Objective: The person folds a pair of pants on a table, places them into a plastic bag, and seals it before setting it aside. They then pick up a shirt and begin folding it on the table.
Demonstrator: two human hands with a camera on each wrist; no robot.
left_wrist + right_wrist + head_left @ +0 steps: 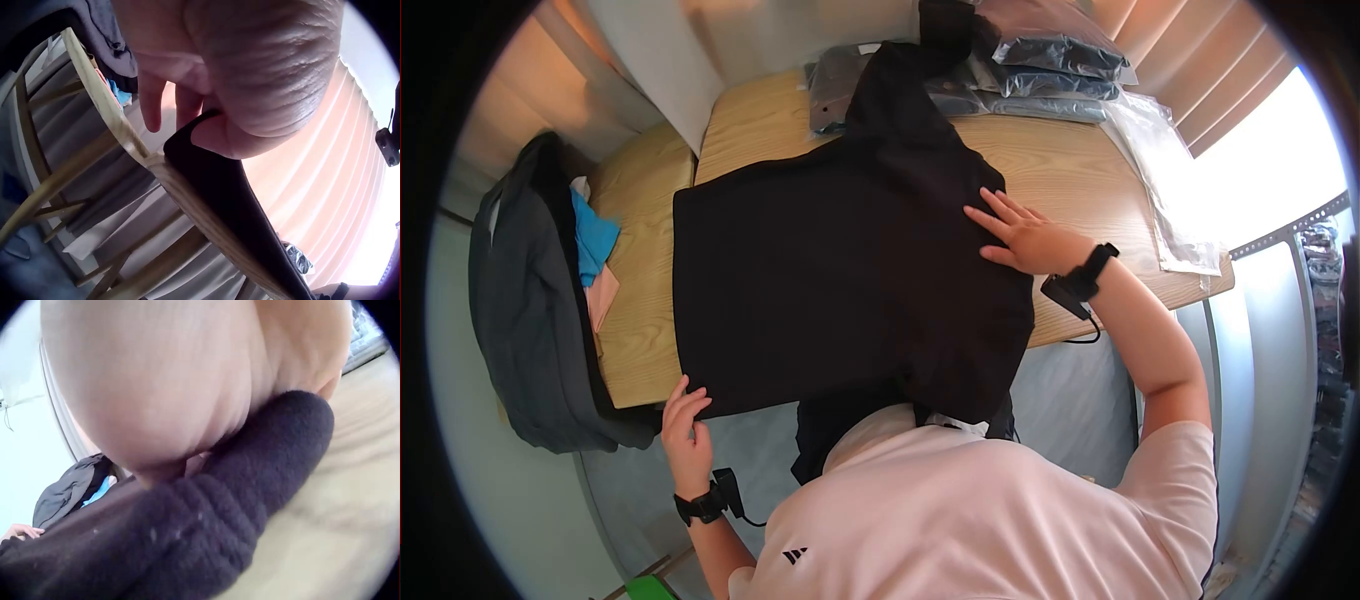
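A black long-sleeved top (pixel 800 270) lies spread over the wooden table, its hem toward the left and one sleeve (pixel 890 85) stretching to the back. At the near left corner of the hem, my left hand (pixel 687 440) pinches the fabric; in the left wrist view the thumb (pixel 222 139) lies over the cloth edge with fingers behind it. My right hand (pixel 1035 240) rests on the top's right end, fingers spread. The right wrist view shows thick folded black cloth (pixel 275 456) under that palm, which hides the fingertips.
Clear-bagged dark garments (pixel 1060 80) are stacked at the back of the table (pixel 1090 170). An empty plastic bag (pixel 1170 190) lies at the right edge. On the left, a grey garment (pixel 530 310) hangs over the table's end beside blue cloth (pixel 595 235).
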